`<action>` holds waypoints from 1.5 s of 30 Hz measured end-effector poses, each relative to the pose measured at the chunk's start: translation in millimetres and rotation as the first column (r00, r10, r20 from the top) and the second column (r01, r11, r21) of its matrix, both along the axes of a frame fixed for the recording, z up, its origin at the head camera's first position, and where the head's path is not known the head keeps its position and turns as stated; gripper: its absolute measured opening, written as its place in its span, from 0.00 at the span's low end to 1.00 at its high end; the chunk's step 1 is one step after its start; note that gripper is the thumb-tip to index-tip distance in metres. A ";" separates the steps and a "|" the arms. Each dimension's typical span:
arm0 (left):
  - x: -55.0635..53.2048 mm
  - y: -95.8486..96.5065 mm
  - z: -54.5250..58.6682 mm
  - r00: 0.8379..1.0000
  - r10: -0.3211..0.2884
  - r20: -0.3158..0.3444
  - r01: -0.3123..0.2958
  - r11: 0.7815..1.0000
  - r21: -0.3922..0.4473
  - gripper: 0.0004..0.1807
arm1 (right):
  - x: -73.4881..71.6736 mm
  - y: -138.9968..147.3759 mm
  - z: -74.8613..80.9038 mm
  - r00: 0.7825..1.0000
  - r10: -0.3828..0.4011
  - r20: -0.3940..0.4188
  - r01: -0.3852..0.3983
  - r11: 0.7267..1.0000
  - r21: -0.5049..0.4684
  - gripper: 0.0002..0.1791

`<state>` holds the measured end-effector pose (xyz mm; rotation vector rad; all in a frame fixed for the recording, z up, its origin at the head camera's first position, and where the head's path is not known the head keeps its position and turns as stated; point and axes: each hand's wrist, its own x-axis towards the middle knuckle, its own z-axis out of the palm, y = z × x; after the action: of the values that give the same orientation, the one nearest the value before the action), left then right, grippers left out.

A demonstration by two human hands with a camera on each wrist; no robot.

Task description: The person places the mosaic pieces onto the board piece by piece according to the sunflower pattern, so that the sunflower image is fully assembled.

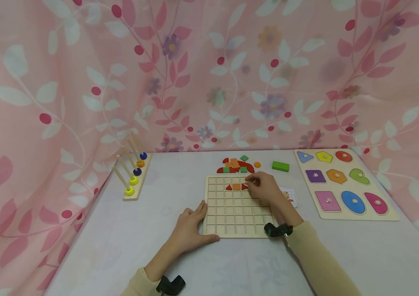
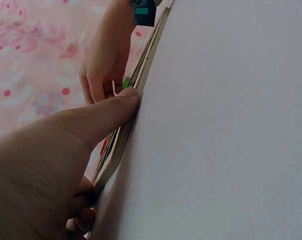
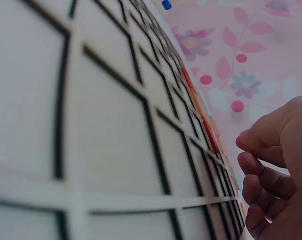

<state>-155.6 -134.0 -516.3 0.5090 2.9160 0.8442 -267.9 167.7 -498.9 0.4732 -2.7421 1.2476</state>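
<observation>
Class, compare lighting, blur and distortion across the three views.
Head view: soft, fairly even light on the grid board; left wrist view: dimmer, shadow on the white cloth beside the board; right wrist view: also dim, the board's nearest grid lines blurred, its far edge bowed.

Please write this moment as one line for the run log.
left hand: touches grid board, near-left corner | right hand: beside right red triangle | orange square: between two red triangles | loose pieces: beyond board

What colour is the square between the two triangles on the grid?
The square is orange, clearest in the head view.
</observation>
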 end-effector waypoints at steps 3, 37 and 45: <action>-0.1 -0.4 0.2 1.000 -0.004 -0.002 0.004 1.000 0.001 0.64 | -1.3 -4.1 3.5 1.000 0.022 -0.018 -0.023 0.999 -0.036 0.09; 0.4 -0.2 1.1 1.000 -0.016 -0.007 0.016 1.000 0.012 0.64 | -13.2 -40.0 1.1 0.985 0.170 0.007 -0.169 0.977 0.128 0.07; 0.8 -0.5 0.5 1.000 -0.015 -0.018 0.015 1.000 0.016 0.64 | -12.8 -39.9 1.9 0.985 0.174 -0.006 -0.172 0.977 0.127 0.07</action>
<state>-154.7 -134.5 -515.8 0.5412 2.9199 0.8663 -280.7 127.8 -496.9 0.7463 -2.8284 1.1011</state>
